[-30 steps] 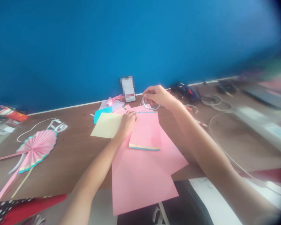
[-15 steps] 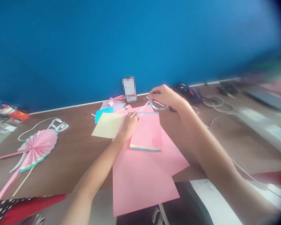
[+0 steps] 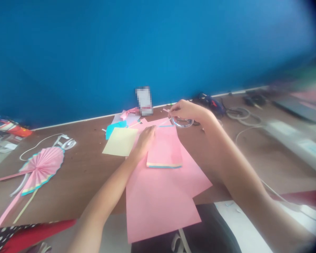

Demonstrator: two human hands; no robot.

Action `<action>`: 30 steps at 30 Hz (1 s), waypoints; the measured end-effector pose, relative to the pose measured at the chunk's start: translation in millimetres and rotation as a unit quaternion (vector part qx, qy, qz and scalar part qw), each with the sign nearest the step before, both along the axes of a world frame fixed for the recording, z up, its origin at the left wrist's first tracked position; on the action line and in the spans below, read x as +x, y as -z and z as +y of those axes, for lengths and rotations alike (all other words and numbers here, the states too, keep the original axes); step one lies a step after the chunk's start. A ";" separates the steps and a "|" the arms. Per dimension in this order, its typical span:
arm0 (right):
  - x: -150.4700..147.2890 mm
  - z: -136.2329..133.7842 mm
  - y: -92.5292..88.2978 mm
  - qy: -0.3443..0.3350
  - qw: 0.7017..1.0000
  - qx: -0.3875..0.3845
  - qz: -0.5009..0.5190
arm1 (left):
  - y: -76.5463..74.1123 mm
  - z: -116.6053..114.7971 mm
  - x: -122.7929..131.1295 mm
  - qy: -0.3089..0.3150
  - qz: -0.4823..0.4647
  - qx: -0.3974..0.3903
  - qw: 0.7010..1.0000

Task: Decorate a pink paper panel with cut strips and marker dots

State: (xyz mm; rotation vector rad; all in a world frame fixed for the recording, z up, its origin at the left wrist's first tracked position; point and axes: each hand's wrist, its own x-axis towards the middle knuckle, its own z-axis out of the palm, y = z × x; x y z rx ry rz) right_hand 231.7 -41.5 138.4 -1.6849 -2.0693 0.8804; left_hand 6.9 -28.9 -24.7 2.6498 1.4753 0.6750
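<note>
On the far left edge of a pink folded paper (image 3: 165, 146) with yellow and blue bands along its ends, my left hand (image 3: 145, 140) is closed, its fingers pressed together at the corner. My right hand (image 3: 183, 109) is pinched just beyond the paper's far end. Below its fingers shows a roll of clear tape (image 3: 183, 122), seen as a shiny ring; the exact grip on it is partly hidden. Under the folded piece lie larger pink sheets (image 3: 160, 207), one reaching past the desk's front edge. A pale yellow sheet (image 3: 119, 141) lies left of my left hand.
At the left lies a pleated pink paper fan (image 3: 43, 168) with white ribbon (image 3: 68, 142) beside it. Blue paper (image 3: 116, 129) and pink scraps lie behind the yellow sheet. An upright blurred-out object (image 3: 144, 101) stands against the blue wall. Cables (image 3: 243, 116) run at the right.
My right hand and the tape roll have shifted slightly right and down. The pale strip stretched between my hands no longer shows. My left hand stays at the folded paper's edge.
</note>
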 end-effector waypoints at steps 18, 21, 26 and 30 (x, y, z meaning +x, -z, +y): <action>21.4 16.9 15.8 -0.041 0.986 -0.071 -0.143 | -3.8 -0.6 -3.4 0.002 0.052 -0.012 0.999; 22.8 18.0 18.7 -0.044 0.985 -0.071 -0.153 | -6.4 -2.0 -3.6 0.009 0.054 -0.017 0.998; 30.6 22.1 22.5 -0.039 0.985 -0.093 -0.139 | -12.1 -2.4 -1.5 0.012 0.067 -0.030 0.997; 35.3 23.6 23.0 -0.060 0.981 -0.121 -0.140 | -16.0 -1.8 0.3 0.029 0.109 -0.019 0.993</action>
